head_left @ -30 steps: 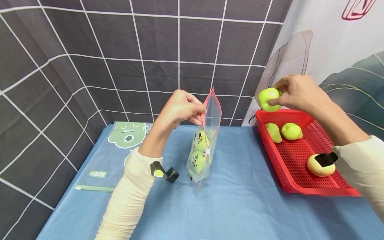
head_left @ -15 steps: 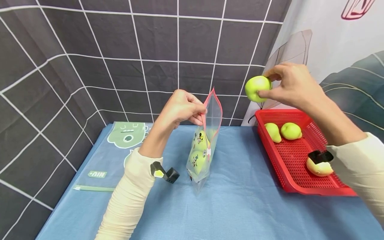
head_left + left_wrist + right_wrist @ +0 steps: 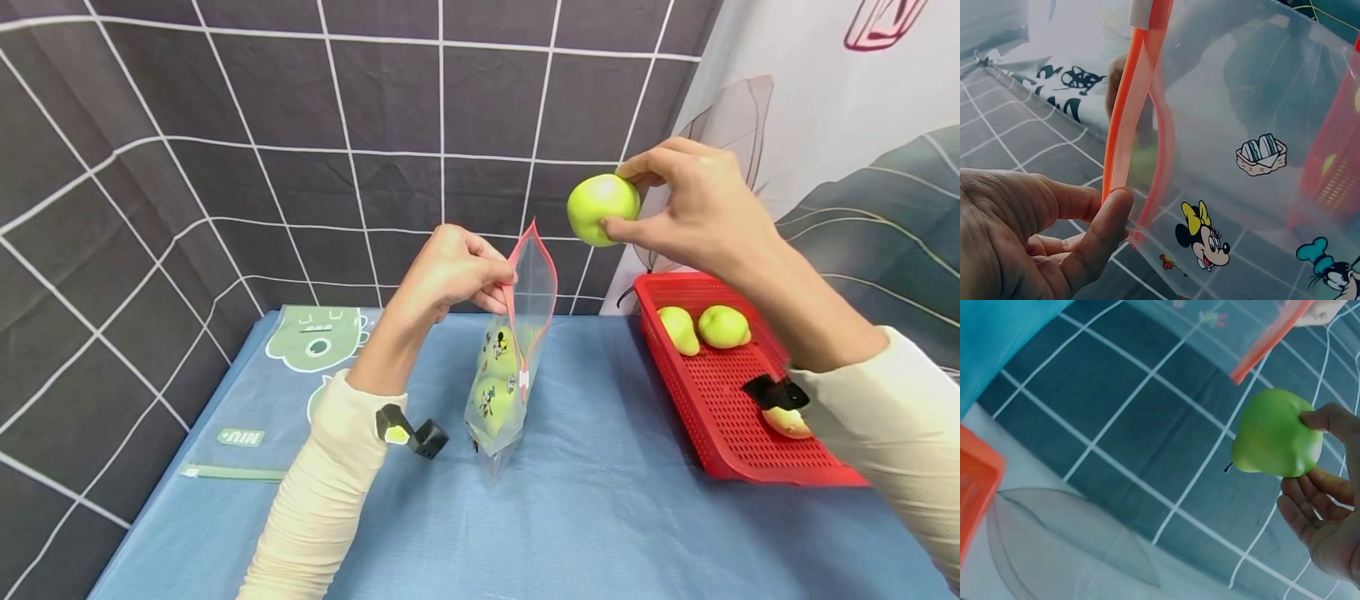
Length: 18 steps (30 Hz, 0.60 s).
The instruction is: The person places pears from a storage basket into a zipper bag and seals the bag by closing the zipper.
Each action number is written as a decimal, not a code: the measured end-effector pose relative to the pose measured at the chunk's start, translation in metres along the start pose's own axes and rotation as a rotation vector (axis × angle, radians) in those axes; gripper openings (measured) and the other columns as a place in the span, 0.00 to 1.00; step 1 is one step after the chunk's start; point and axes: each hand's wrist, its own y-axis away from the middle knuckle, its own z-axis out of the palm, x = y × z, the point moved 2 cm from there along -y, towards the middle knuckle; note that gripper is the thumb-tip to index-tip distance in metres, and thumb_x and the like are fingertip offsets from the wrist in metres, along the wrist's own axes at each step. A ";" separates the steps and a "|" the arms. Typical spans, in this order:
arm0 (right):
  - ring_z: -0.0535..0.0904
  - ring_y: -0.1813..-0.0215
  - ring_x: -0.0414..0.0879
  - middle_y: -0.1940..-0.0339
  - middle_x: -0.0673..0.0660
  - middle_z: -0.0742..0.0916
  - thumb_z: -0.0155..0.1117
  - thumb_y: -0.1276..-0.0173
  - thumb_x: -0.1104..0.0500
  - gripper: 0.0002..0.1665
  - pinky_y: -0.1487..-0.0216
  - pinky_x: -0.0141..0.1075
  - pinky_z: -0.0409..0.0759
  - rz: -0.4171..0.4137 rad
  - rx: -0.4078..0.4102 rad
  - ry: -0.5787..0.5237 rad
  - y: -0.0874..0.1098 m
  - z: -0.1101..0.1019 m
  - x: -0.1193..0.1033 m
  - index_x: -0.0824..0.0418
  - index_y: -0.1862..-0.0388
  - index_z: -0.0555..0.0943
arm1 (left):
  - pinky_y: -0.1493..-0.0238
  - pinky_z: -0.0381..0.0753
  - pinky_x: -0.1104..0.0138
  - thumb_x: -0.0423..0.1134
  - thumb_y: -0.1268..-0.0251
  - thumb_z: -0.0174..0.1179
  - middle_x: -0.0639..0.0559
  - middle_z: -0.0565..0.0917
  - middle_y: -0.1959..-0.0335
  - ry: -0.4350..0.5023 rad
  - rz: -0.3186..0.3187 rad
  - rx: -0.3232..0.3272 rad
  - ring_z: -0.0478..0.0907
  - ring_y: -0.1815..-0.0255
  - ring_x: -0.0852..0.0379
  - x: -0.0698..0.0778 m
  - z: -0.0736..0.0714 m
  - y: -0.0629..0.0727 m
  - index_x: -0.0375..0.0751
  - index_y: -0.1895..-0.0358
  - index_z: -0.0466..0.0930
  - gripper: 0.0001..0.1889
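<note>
A clear zip bag (image 3: 501, 417) with a pink-red rim and cartoon prints stands on the table, its mouth parted. Round green fruits show through its side. My left hand (image 3: 463, 271) pinches the rim on the near-left side; in the left wrist view, thumb and finger of that hand (image 3: 1054, 231) grip the orange-looking zip edge (image 3: 1124, 119). Up to the right of the bag's mouth, my right hand (image 3: 693, 200) holds a green apple (image 3: 602, 208) between thumb and fingers. The right wrist view shows the apple (image 3: 1277, 432) and its stem, apart from the bag's rim (image 3: 1266, 347).
A red basket (image 3: 693, 408) stands on the right with a pear (image 3: 678, 330), another green fruit (image 3: 723, 327) and a pale yellow fruit (image 3: 786, 422) partly behind the sleeve. Flat on the left lies a green-printed zip bag (image 3: 258, 392). A dark tiled-pattern curtain (image 3: 390, 100) hangs behind.
My right hand has carried the apple from above the basket leftward and slightly up, toward the bag's mouth. The left hand has stayed on the rim, and the bag stands as before.
</note>
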 end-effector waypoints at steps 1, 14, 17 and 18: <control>0.87 0.42 0.57 0.45 0.63 0.93 0.89 0.40 0.57 0.30 0.46 0.35 0.73 -0.013 0.006 -0.011 0.000 0.001 -0.004 0.62 0.39 0.91 | 0.70 0.95 0.63 0.21 0.31 0.67 0.45 0.89 0.81 -0.002 0.001 0.000 0.89 0.84 0.58 0.000 0.000 0.000 0.20 0.55 0.91 0.07; 0.90 0.46 0.55 0.49 0.62 0.92 0.89 0.39 0.62 0.27 0.49 0.33 0.78 -0.254 0.062 -0.099 0.005 0.018 -0.049 0.64 0.42 0.91 | 0.71 0.95 0.63 0.21 0.33 0.63 0.43 0.89 0.81 0.012 0.015 -0.001 0.89 0.83 0.57 -0.001 0.002 -0.001 0.22 0.58 0.91 0.07; 0.90 0.47 0.57 0.49 0.63 0.92 0.89 0.40 0.62 0.27 0.48 0.39 0.81 -0.296 0.059 -0.102 0.007 0.022 -0.053 0.66 0.42 0.90 | 0.71 0.95 0.62 0.22 0.32 0.63 0.44 0.88 0.81 0.012 0.019 0.005 0.89 0.83 0.57 -0.001 0.003 -0.001 0.22 0.58 0.91 0.08; 0.90 0.47 0.57 0.49 0.63 0.92 0.89 0.40 0.62 0.27 0.47 0.42 0.83 -0.305 0.054 -0.097 0.008 0.024 -0.054 0.67 0.42 0.89 | 0.71 0.95 0.62 0.22 0.32 0.63 0.44 0.88 0.81 0.013 0.019 0.006 0.89 0.83 0.57 -0.001 0.003 -0.001 0.21 0.58 0.91 0.08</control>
